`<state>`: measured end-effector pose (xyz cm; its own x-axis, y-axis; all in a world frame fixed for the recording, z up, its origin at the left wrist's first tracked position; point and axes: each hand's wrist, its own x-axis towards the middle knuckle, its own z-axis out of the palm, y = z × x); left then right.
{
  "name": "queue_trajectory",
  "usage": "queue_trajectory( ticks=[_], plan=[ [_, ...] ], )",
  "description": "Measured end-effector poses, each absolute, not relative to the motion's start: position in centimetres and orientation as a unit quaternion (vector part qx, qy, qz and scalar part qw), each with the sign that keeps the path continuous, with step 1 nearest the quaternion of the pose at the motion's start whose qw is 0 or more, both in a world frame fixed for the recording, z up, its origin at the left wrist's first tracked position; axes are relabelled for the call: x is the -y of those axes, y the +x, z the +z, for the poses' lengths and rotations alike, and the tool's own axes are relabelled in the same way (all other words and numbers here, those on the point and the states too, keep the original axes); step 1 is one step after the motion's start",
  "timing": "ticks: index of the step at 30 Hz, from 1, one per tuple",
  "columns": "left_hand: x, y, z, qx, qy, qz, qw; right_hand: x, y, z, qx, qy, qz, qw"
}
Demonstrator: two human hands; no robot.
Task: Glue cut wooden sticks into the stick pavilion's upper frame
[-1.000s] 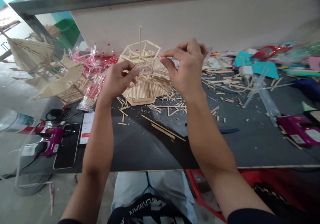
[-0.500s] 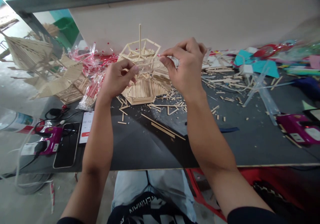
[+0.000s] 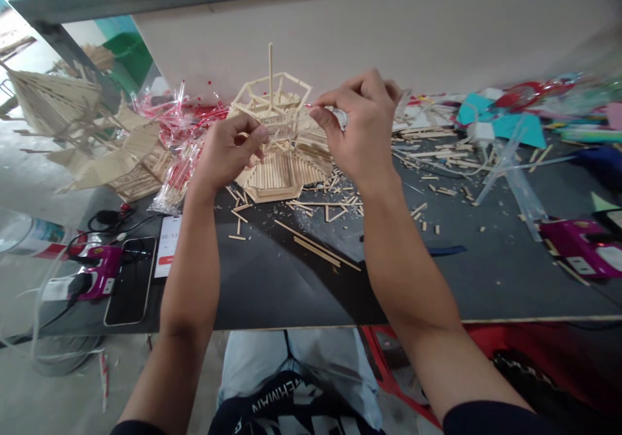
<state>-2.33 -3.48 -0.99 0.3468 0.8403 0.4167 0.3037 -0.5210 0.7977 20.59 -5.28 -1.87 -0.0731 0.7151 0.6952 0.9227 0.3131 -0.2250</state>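
A tiered model of thin wooden sticks (image 3: 275, 179) stands on the dark table in front of me, with a hexagonal frame and an upright stick at its top. My left hand (image 3: 238, 143) is closed at the model's left side, thumb and fingers pinched together; what it grips is hard to make out. On the other side my right hand (image 3: 362, 120) is raised, its thumb and forefinger pinching a small clear plastic piece with a red tip (image 3: 308, 105). More clear plastic shows against that palm. Both hands partly hide the upper tiers.
Stick offcuts (image 3: 335, 205) litter the table around the model, with longer sticks (image 3: 318, 247) nearer me. At left are another stick model (image 3: 121, 156), bags of red-tipped clear plastic (image 3: 182, 169), phones (image 3: 130, 282) and a purple power strip (image 3: 104, 273). Another purple power strip (image 3: 578, 247) lies right.
Hands and model stay almost the same. The view has shifted very slightly.
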Motion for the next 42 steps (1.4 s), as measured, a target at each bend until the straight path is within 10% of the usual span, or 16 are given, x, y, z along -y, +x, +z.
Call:
queue_trajectory(
  ticks=[42],
  plan=[
    [3.9, -3.1, -0.4, -0.369, 0.772, 0.446, 0.263, 6.8, 21.6, -0.4, 0.778, -0.452, -0.040, 0.435]
  ],
)
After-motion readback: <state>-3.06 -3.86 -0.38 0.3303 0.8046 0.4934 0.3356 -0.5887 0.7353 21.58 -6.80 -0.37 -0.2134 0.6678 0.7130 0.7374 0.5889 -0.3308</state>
